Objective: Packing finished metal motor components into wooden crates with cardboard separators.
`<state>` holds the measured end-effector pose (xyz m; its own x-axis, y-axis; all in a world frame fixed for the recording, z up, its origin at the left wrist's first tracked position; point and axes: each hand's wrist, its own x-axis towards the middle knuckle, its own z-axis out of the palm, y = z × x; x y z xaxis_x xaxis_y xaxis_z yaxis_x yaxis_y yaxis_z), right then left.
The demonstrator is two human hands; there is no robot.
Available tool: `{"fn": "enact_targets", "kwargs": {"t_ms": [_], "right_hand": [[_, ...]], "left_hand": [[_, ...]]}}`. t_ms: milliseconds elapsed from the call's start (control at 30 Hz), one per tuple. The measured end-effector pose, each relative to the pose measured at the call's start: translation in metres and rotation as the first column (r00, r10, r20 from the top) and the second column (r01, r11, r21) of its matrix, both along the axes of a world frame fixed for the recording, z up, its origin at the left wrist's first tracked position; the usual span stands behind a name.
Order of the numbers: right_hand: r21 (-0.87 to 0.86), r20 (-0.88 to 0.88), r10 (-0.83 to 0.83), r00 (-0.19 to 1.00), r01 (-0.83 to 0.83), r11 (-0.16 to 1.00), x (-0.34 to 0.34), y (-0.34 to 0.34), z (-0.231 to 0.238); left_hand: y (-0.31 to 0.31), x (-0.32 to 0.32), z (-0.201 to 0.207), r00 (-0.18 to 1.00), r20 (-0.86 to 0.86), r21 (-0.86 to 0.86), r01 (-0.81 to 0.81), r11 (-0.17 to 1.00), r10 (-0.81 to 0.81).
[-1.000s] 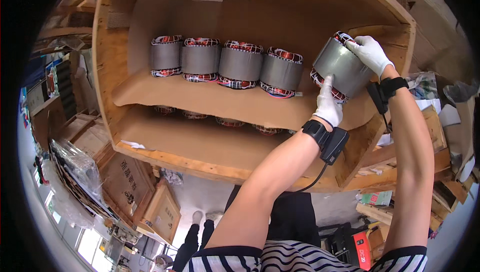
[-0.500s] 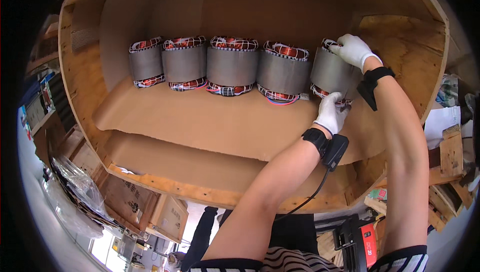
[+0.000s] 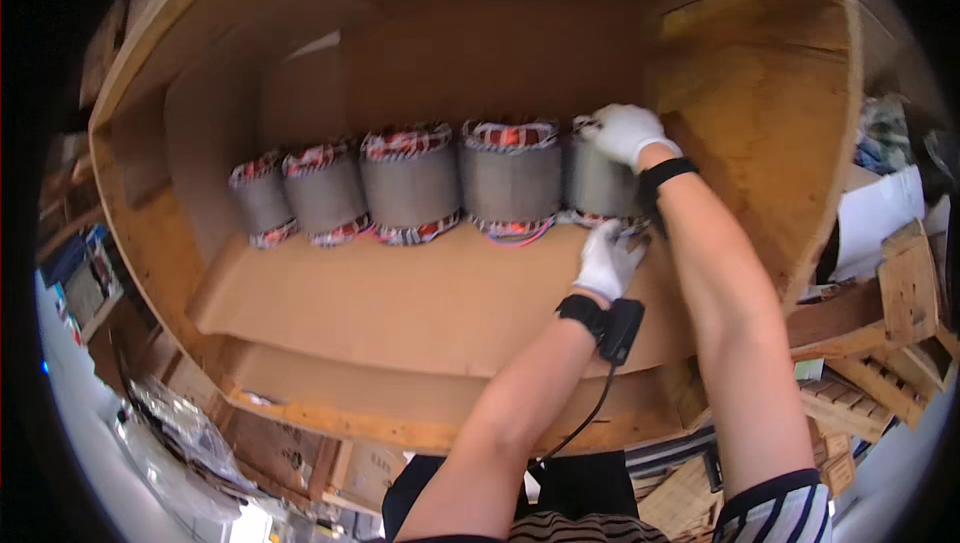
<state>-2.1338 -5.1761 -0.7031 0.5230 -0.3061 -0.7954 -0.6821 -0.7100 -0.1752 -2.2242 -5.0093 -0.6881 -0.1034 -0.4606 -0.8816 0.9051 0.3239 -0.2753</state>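
Note:
At the right end of a row, a grey motor stator (image 3: 597, 179) with wire windings at its top and bottom stands on brown cardboard, between my two white-gloved hands. My right hand (image 3: 632, 135) grips its upper winding, fingers curled over the rim and covering part of it. Lower down, my left hand (image 3: 608, 261) holds its bottom edge with bent fingers. Just left of it, close by, stands another stator (image 3: 511, 181) with red and blue leads at its foot.
More stators (image 3: 411, 186) of the same kind continue leftward. A large wooden crate (image 3: 350, 425) lined with a cardboard sheet (image 3: 400, 288) surrounds them, its plywood side (image 3: 750, 133) close to my right arm. Wood scraps (image 3: 908, 283) lie outside at the right.
The view has shifted and tilted, so the row of stators appears lower and further left. Both hands remain at the end stator, which seems nearer its neighbour. The picture is blurrier.

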Motion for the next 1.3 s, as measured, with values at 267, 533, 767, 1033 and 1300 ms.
{"fn": "enact_targets", "kwargs": {"t_ms": [267,533,767,1033,1300], "right_hand": [[-0.149,0.086,-0.018,0.996,0.031,0.988,-0.008,0.031,0.003],[0.047,0.269,-0.386,0.882,0.388,0.920,-0.046,0.083,0.146],[0.110,0.522,-0.664,0.536,0.729,0.676,-0.170,0.107,0.330],[0.766,0.361,-0.616,-0.700,0.599,-0.233,-0.304,-0.019,0.391],[0.866,0.182,-0.399,-0.899,0.339,-0.368,-0.358,-0.165,0.398]], "left_hand": [[0.016,0.038,0.065,0.903,0.102,0.047,0.415,0.909,-0.418],[0.097,0.085,0.142,-0.261,0.637,0.660,0.672,0.338,-0.725],[0.168,0.125,0.210,-0.533,0.516,0.782,0.612,0.115,-0.671],[0.186,0.127,0.283,-0.556,0.539,0.781,0.612,0.127,-0.633],[0.256,0.098,0.319,-0.260,0.442,0.726,0.665,0.172,-0.858]]}}
